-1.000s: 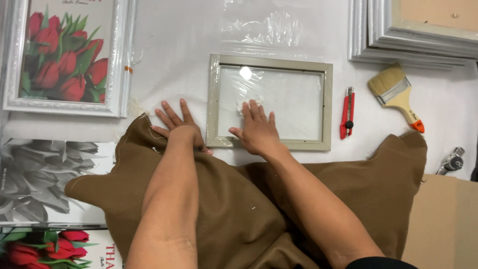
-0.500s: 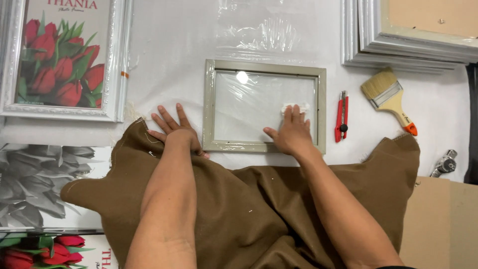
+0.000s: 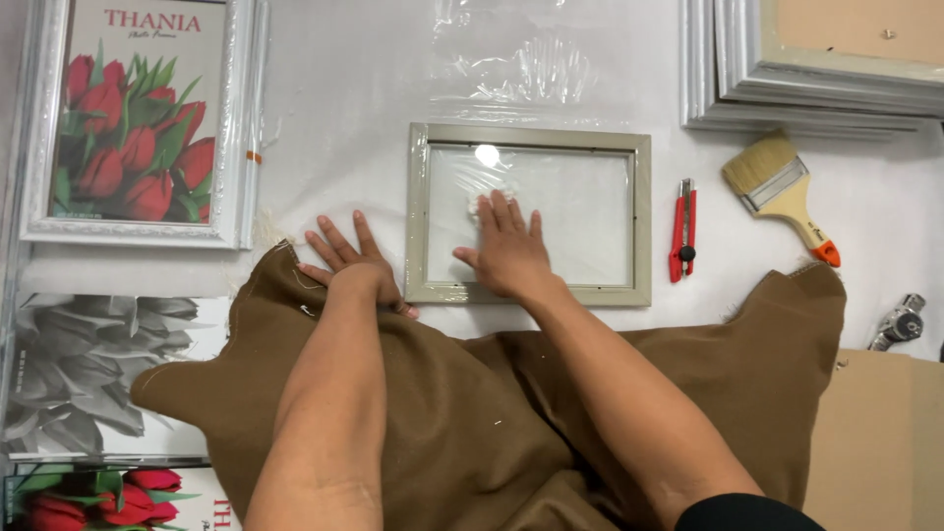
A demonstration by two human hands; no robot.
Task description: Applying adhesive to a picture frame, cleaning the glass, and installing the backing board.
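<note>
Your right hand (image 3: 506, 254) flat, open, pressing white wad (image 3: 489, 201) on frame (image 3: 529, 214) glass; left hand (image 3: 349, 264) flat, open, empty, beside frame on desk (image 3: 344, 98).

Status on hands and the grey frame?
Left hand flat beside the grey frame. Right hand presses a white wad on its glass. Nothing in the way.

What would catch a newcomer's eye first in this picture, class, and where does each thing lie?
The two bare arms reach up the middle: the right hand presses a small white wad on the glass of the grey picture frame, while the left hand lies flat beside the frame's left edge, on a brown cloth. At top left stands a white-framed picture of red tulips; right of the grey frame lie a red cutter and a paintbrush.
</note>
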